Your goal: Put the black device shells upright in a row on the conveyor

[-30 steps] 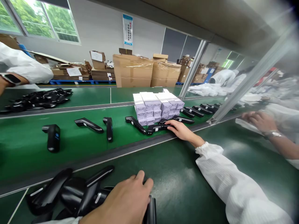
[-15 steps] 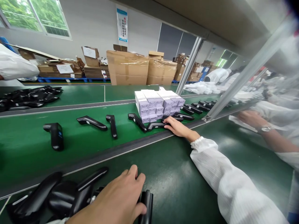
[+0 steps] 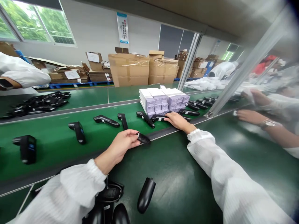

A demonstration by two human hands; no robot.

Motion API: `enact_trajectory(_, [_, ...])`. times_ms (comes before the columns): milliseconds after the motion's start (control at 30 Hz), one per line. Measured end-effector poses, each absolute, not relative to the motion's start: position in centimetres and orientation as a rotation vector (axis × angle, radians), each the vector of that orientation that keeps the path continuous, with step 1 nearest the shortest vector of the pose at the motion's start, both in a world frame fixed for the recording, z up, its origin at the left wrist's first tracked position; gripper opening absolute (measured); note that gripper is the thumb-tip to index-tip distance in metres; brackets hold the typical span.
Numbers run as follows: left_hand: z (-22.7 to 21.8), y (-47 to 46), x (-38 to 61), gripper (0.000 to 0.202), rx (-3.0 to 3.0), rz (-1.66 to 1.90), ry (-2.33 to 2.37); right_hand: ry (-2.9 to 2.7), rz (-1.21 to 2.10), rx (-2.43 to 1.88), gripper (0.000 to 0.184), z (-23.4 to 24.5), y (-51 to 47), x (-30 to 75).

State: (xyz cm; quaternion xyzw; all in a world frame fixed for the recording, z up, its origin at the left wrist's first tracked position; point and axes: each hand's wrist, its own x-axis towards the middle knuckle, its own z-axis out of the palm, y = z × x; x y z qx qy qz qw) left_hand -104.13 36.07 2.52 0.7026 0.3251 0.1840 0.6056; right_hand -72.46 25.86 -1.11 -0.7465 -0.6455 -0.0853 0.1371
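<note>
My left hand (image 3: 122, 143) pinches a short black piece (image 3: 144, 138), shaped like a handle, at the belt's near edge. My fingers cover one end of it. Further right, my right hand (image 3: 178, 120) rests with fingers curled over black gun-shaped devices (image 3: 158, 118) in front of a stack of white and lilac boxes (image 3: 154, 102); whether it grips one is hidden. Left of the stack, several more gun-shaped devices (image 3: 106, 120) lie on the green belt (image 3: 56, 137). On the bench, a loose black handle part (image 3: 146, 195) lies beside a heap of black housings (image 3: 109, 191).
A metal post (image 3: 230, 74) slants up at the right. Beyond it is a person's hand (image 3: 251, 118) wearing a watch. Another person's sleeve (image 3: 25, 70) reaches in at far left, above a pile of black parts (image 3: 40, 104). Large cartons (image 3: 129, 70) stand behind.
My left hand has moved up from above the bench parts to the belt edge, now with a black piece in its fingers. My right hand stays by the boxes. The view has turned slightly left.
</note>
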Motion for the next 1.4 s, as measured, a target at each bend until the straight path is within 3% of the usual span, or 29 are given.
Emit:
enact_trajectory(100, [2.0,35.9,-103.3,0.010,1.675,0.558,0.680,-1.546,-0.246,-2.038,0.047,0.6,25.8,-75.8])
enact_trajectory(167, [2.1,35.6,-103.1,0.007,1.820,0.639,0.552,-1.507,0.160,-1.836,0.049,2.2,25.7,-78.7])
enact_trajectory(267, [2.8,35.3,-103.4,0.019,2.412,0.776,0.166,-1.605,0.928,-1.485,0.046,4.3,25.5,-82.5])
enact_trajectory(367, [4.0,33.9,-104.7,0.027,2.941,0.732,0.103,-1.543,1.181,-1.399,0.043,5.1,25.3,-83.6])
enact_trajectory(433, [4.8,31.8,-106.3,0.021,2.987,0.560,0.372,-1.470,1.098,-1.505,0.038,4.5,25.6,-82.8])
enact_trajectory(533, [5.4,27.6,-109.1,0.040,2.828,0.076,0.470,-1.375,0.623,-1.760,0.028,2.2,26.9,-81.3])
enact_trajectory(667, [5.2,24.5,-111.8,0.020,2.824,-0.257,0.371,-1.412,0.017,-2.122,0.017,-1.1,28.6,-81.0])
enact_trajectory(833, [5.0,24.9,-113.4,0.025,2.862,-0.242,0.331,-1.499,-0.239,-2.426,0.028,-2.7,29.9,-81.3])
enact_trajectory(1033, [5.3,25.1,-114.4,0.032,2.794,-0.519,0.409,-1.418,-0.348,-2.572,0.033,-2.6,31.0,-82.1])
enact_trajectory(1167, [5.5,28.6,-115.4,0.024,2.596,-0.019,0.482,-1.293,-0.500,-2.327,0.048,-0.6,29.5,-85.9])
enact_trajectory(1233, [5.3,31.1,-116.1,0.007,2.269,0.220,0.659,-1.534,-0.131,-1.993,0.046,1.4,28.4,-89.2])
enact_trajectory(1333, [4.7,33.9,-117.5,0.015,1.692,0.368,0.807,-1.972,0.809,-1.415,0.041,4.2,27.3,-95.3])
enact_trajectory(1400, [4.5,34.8,-119.0,0.018,1.517,0.408,0.836,-1.983,1.025,-1.313,0.037,5.3,27.8,-99.0])
